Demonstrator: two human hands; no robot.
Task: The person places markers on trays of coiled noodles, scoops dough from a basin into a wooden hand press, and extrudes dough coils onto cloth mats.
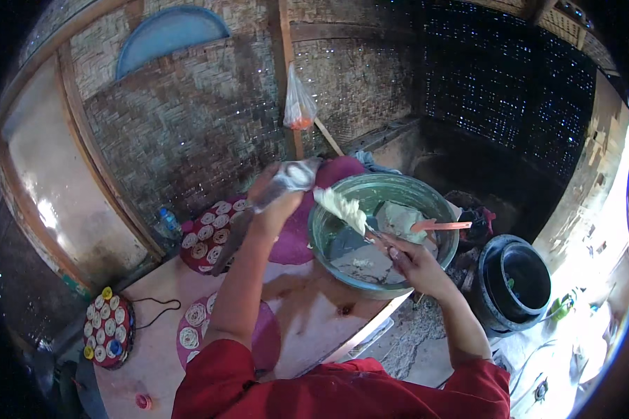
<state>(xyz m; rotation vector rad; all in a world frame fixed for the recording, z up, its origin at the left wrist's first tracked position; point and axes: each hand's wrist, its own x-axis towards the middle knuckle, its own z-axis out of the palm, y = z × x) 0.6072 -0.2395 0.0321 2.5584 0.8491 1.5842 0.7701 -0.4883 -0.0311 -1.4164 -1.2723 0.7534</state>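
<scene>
Beneath both hands stretches the pale table (154, 370), and just below the right one I see a wide green basin (360, 289) holding whitish dough (398, 218). Left of the left hand lies a dark red round mat (196, 257) bearing pale coils (220, 221). The left hand (276, 202) is curled around a shiny, see-through vessel (295, 174), too blurred to name. The right hand (414, 264) is closed on the handle of a tool heaped with pale dough (342, 209), its far end near that vessel. Right beside those fingers, an orange-handled utensil (449, 225) rests in the basin.
</scene>
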